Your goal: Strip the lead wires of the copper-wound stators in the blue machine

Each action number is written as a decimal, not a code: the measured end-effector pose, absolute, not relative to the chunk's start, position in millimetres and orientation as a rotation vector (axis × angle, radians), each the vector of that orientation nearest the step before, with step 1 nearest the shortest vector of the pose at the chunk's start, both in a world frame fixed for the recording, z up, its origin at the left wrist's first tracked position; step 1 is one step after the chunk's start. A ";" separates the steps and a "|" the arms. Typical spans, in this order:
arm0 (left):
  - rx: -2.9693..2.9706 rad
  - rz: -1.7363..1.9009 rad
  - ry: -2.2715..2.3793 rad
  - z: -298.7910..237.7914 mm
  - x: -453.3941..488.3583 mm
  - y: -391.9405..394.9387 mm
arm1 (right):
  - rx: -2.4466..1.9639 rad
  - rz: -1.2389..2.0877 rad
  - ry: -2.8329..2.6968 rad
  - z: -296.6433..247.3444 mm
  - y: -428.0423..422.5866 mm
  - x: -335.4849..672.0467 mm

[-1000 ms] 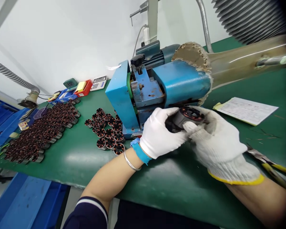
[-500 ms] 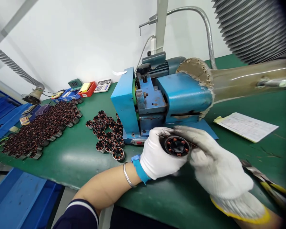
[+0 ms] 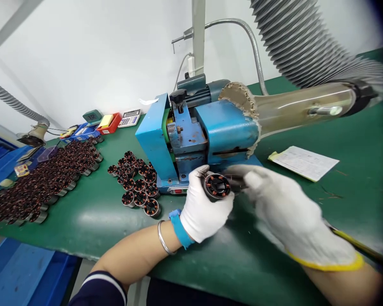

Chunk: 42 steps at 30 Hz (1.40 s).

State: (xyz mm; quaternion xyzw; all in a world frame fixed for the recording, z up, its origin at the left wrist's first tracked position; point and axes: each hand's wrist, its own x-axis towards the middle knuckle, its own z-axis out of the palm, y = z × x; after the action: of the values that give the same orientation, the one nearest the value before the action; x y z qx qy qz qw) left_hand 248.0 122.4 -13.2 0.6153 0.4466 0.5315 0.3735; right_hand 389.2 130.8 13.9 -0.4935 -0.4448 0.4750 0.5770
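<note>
My left hand (image 3: 206, 212), in a white glove, is closed round a motor stator (image 3: 217, 187). The stator is a short metal cylinder with a black inside and copper windings, its open end facing me. My right hand (image 3: 281, 208), in a white glove with a yellow cuff, is just to the right of the stator. Its fingers are curled and partly blurred by motion. Dark, thin strands, perhaps wires, show between its fingertips and the stator; what the fingers pinch is unclear. Similar stators (image 3: 139, 185) stand in a group left of my hands.
A blue machine (image 3: 191, 136) with a motor and a duct pipe (image 3: 287, 110) stands just behind my hands. A paper sheet (image 3: 304, 162) lies to the right, near wire scraps. A large mass of stators (image 3: 51, 178) covers the left side. A calculator (image 3: 129, 118) and small bins stand behind.
The view has shifted a little to the right. My right hand has drawn away from the stator to the right, while my left hand still holds it.
</note>
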 end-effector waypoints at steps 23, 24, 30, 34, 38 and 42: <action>1.513 1.323 1.176 6.2 244.8 124.9 | -0.774 0.997 -0.432 9.2 139.4 391.1; 1.488 1.331 1.184 7.1 245.2 123.9 | -0.802 1.014 -0.458 8.9 138.4 390.9; 1.365 1.215 1.012 8.3 249.0 122.6 | -1.057 1.169 -0.964 3.0 115.9 370.7; 1.406 1.247 1.047 7.5 252.3 128.1 | -1.071 1.045 -1.097 6.3 115.0 367.6; 1.451 1.241 1.077 11.2 255.3 134.2 | -1.090 1.100 -0.979 13.9 122.1 367.1; 1.482 1.271 1.094 16.1 259.1 138.1 | -1.006 1.152 -0.872 19.9 126.5 365.0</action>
State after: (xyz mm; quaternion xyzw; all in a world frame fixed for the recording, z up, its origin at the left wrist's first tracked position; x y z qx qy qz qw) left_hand 259.1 138.1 16.1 0.5959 0.4398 0.5110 0.4364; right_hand 365.0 126.5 19.9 -0.4404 -0.3819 0.5043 0.6371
